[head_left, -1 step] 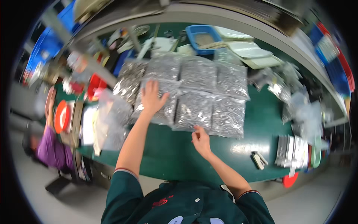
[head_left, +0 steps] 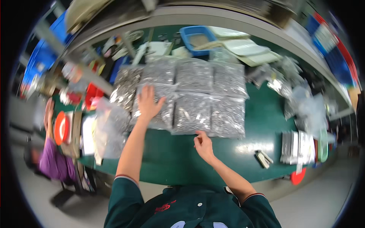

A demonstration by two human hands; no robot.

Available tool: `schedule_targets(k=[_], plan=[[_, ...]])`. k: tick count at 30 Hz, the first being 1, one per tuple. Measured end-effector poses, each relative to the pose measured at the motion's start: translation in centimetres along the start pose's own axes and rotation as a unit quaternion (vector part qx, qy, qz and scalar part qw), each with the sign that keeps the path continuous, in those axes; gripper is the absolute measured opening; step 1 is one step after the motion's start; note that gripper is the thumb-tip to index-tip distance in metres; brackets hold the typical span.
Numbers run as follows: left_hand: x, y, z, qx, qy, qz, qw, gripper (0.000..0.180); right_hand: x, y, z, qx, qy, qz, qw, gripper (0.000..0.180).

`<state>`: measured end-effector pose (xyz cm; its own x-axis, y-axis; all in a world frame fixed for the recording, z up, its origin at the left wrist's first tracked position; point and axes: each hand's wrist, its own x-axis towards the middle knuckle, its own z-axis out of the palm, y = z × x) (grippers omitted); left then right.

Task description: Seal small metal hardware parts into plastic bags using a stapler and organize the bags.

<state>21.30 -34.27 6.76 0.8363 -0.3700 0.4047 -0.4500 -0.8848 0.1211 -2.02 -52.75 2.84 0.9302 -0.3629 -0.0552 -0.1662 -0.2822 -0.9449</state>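
L hand (head_left: 149,105) palm-down, fingers spread, flat on the near-left zip-type bag (head_left: 164,114) of the near row; pressing or resting, can't tell, but no hold on anything. R hand (head_left: 204,145) at the near edge of the middle bag (head_left: 192,114): index reaching to the edge, other fingers curled in; can't tell if it's pinching the plastic.

Bags are clear w/ small silvery bits inside (too small to ID), lying flat on the green table (head_left: 167,152), approx. 2 rows, edges touching or overlapping. Near row ends w/ the right bag (head_left: 228,117); far row has 3 similar bags (head_left: 194,74) + a darker, shinier bag (head_left: 127,81) at far L.

L of these: loose clear plastic (head_left: 114,131), red bin (head_left: 93,95) farther back, orange round dish (head_left: 61,127), then a co-worker in a purple top (head_left: 57,161) at the L end. Far side: blue tray (head_left: 185,40). R side: stapler (head_left: 264,159) nr the front edge, stack of silvery packets (head_left: 297,148) beyond it to the R, crumpled plastic bags (head_left: 310,110) farther back.
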Motion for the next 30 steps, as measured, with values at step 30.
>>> schedule_targets(k=[30], plan=[[-19.4, 4.9, 2.7, -0.646, 0.060, -0.598, 0.471, 0.031, -4.5, 4.5, -9.7, -0.051, -0.119, 0.041, 0.991, 0.012]])
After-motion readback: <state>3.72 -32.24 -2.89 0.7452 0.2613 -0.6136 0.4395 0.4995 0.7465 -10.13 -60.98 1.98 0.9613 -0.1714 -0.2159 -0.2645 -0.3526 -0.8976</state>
